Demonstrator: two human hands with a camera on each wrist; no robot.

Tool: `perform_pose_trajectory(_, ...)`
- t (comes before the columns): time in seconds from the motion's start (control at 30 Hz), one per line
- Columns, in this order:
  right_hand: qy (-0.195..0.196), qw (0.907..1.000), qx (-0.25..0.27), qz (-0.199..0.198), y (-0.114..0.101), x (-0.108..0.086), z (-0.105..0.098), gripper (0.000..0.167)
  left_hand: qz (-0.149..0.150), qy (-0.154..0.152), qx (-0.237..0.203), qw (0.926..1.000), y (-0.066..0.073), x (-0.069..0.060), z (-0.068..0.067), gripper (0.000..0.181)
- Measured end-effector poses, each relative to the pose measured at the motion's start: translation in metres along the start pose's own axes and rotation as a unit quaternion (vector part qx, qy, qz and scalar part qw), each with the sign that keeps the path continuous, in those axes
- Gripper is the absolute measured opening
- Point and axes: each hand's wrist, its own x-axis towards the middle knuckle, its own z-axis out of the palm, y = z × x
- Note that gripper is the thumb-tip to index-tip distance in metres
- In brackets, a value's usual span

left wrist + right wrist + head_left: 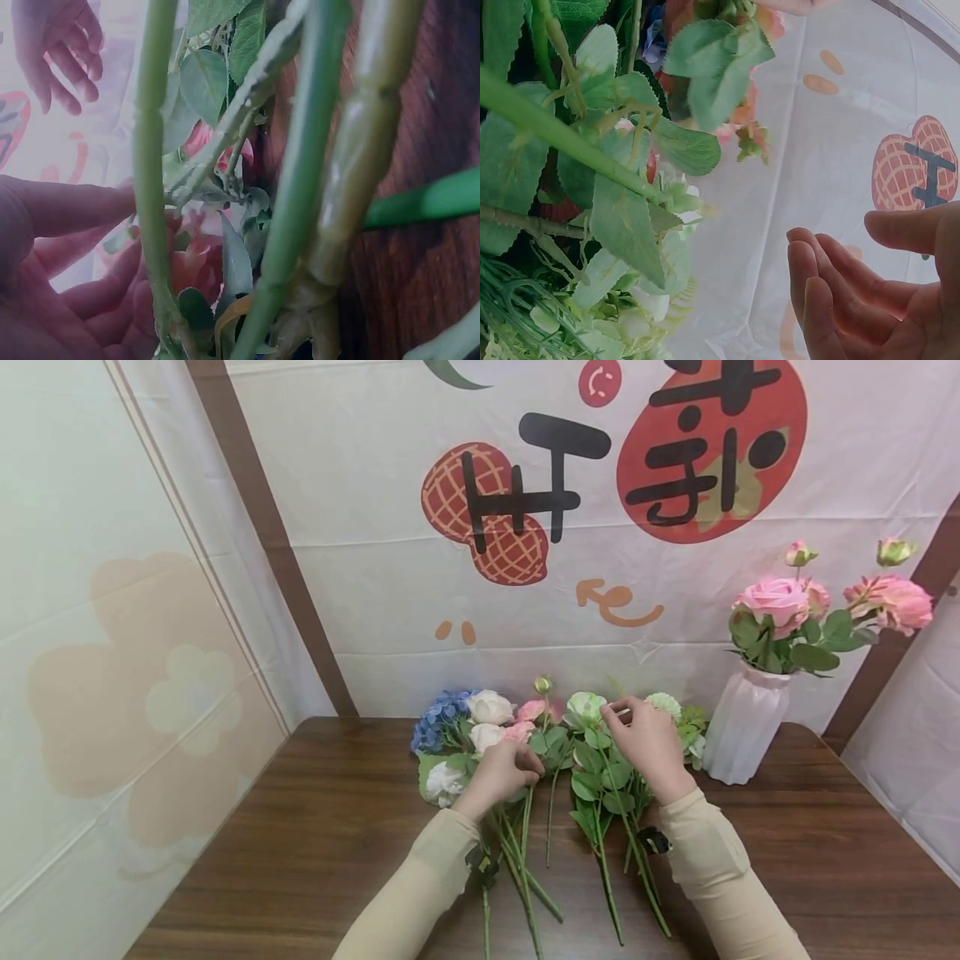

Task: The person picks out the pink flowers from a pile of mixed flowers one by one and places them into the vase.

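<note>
Your left sleeve and right sleeve are long, plain, pale beige cloth, creased toward the cuffs. At your left wrist sits a small black device with yellowish marks; at your right, another small dark device.

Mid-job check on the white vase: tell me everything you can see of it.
The white vase looks ceramic, with an angular, vertically ridged body narrowing to a neck with a faint pinkish tint. It stands on its base near the back right of the brown table, slanting a little in the head view. Pink flowers with green leaves rise from its mouth, some leaves overhanging the rim. Neither the left hand nor the right hand touches it. Its inside is hidden.
</note>
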Motion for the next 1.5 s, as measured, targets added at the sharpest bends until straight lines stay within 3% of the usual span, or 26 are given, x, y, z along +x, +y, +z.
perform_pose_trajectory(0.37, 0.004, 1.0, 0.0, -0.005, -0.001, -0.002, -0.003, 0.04, -0.001, 0.041, -0.002, 0.9992, 0.006, -0.001, -0.003, 0.012)
perform_pose_trajectory(0.8, 0.01, 0.9999, 0.005, -0.011, -0.004, -0.004, -0.009, 0.038, -0.019, 0.127, -0.051, 0.9904, 0.014, -0.004, -0.008, 0.029)
perform_pose_trajectory(1.0, 0.01, 0.9998, 0.007, -0.014, -0.004, -0.004, -0.008, 0.038, -0.043, 0.143, -0.075, 0.986, 0.017, -0.004, -0.012, 0.031)
perform_pose_trajectory(1.2, 0.002, 0.9999, 0.003, -0.015, -0.005, -0.006, -0.008, 0.039, -0.032, 0.166, -0.078, 0.9824, 0.021, -0.006, -0.02, 0.025)
perform_pose_trajectory(1.5, -0.003, 0.9999, 0.006, -0.014, -0.007, -0.006, -0.009, 0.038, -0.024, 0.154, -0.172, 0.9726, 0.029, -0.011, -0.025, 0.019)
